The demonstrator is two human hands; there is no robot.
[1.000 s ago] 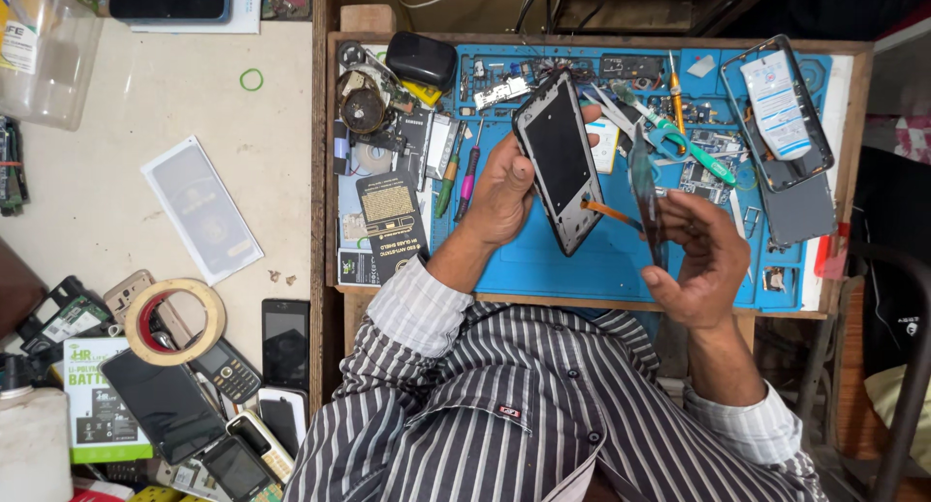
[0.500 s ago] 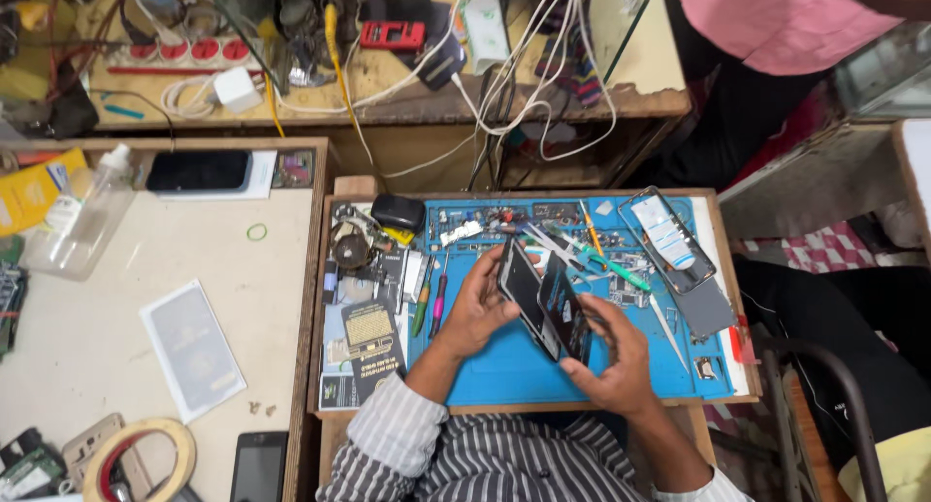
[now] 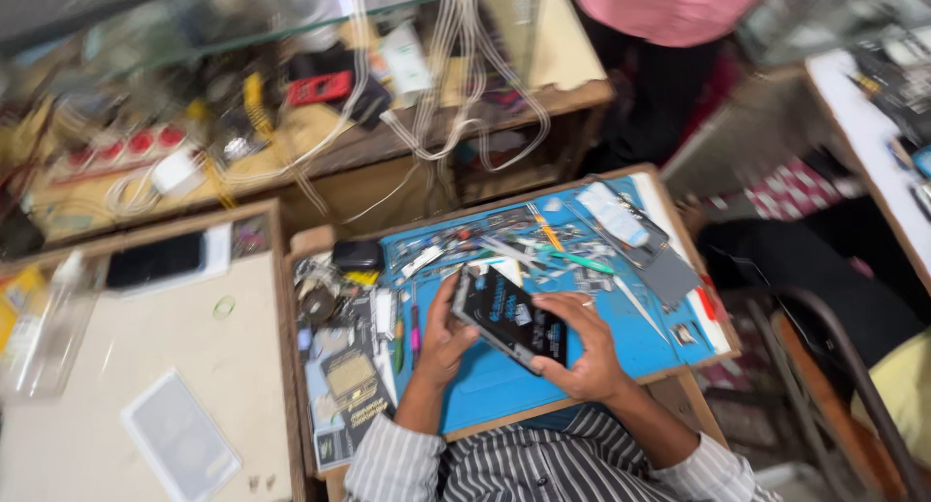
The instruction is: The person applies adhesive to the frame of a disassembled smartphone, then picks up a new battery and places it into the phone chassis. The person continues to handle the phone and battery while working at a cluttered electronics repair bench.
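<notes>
Our left hand (image 3: 444,339) and right hand (image 3: 585,352) grip the phone (image 3: 511,317) by its ends above the blue mat (image 3: 504,386). We're likely pressing it together; next needs even pressure.

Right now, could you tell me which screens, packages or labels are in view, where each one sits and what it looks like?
Phone: held in both hands over the blue mat; dark rectangular screen with pale marks.
Dark tablet-like slab: far edge of the pale table; black rectangle.
Printed card: left part of the wooden tray; black and tan.
Pale sleeve: near part of the pale table; grey-white rectangle.
</notes>
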